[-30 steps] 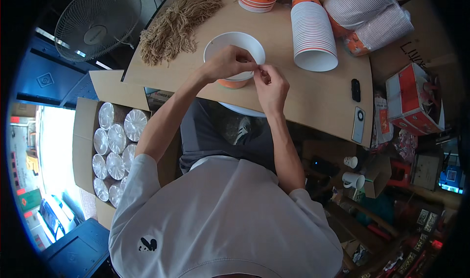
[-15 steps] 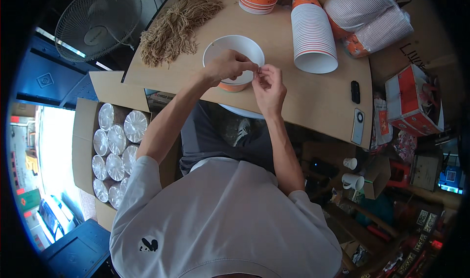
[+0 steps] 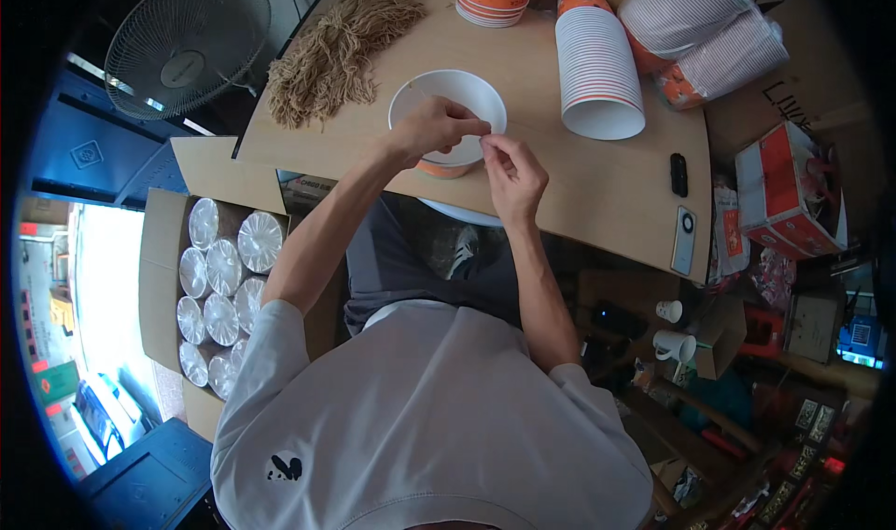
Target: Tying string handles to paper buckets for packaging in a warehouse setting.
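Note:
A white paper tub (image 3: 409, 110) with an orange outside stands near the table's front edge. My left hand (image 3: 435, 132) reaches over it, thumb and forefinger pinched at the tub's right side. Its fingertips meet those of my right hand (image 3: 517, 180), which is closed in a pinch just outside the rim. Whatever lies between the fingertips is too small to make out. A thin pale strand seems to show at the tub's far-left rim. Behind the tub, to the left, lies a heap of tan cords (image 3: 341, 49).
Stacked paper tubs (image 3: 600, 73) lie on the right of the table (image 3: 597, 189), with wrapped stacks (image 3: 691, 21) behind. A black object (image 3: 678, 175) and a pale remote-like device (image 3: 684, 241) sit at the right edge. An open carton (image 3: 161, 278) of wrapped stacks and a fan (image 3: 187, 45) stand left.
My right hand's fingers have drawn together into a tighter pinch and shifted slightly. My left hand stays nearly in place.

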### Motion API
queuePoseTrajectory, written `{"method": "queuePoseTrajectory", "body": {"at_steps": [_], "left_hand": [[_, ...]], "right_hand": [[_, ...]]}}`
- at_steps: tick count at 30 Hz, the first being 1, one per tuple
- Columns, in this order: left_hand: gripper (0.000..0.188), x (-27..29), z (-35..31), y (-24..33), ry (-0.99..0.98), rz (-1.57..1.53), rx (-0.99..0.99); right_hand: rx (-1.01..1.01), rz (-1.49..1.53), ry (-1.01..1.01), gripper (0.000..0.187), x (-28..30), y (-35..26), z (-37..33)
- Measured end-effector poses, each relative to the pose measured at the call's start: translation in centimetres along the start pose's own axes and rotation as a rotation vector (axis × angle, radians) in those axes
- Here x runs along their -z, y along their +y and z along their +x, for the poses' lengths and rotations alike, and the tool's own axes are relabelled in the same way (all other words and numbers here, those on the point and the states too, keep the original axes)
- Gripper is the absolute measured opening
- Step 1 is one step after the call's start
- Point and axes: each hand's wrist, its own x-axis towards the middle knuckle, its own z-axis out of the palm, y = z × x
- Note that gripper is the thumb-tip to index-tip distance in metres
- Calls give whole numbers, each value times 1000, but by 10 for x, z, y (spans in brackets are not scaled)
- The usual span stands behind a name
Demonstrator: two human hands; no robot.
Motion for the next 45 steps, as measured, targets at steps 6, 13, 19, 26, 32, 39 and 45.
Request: {"method": "queuePoseTrajectory", "body": {"at_steps": [6,13,19,26,32,39,45], "left_hand": [[27,-4,0,-4,8,-18,-23],[33,-6,-6,1,41,16,-66],[34,-5,-10,4,39,54,-30],[32,1,-11,-1,8,49,-87],[27,2,-8,-7,11,28,-94],[33,6,-12,-2,-20,39,-93],[34,4,-14,-1,26,39,-82]], "right_hand": [[-224,242,68,12,-7,-8,-4],[-456,399,68,13,-4,-28,2],[-502,407,38,13,-4,-25,4],[-526,378,21,12,-6,-23,5],[-546,414,9,11,-7,-25,6],[-575,470,90,14,-10,-36,9],[-555,405,70,14,-10,-31,7]]}}
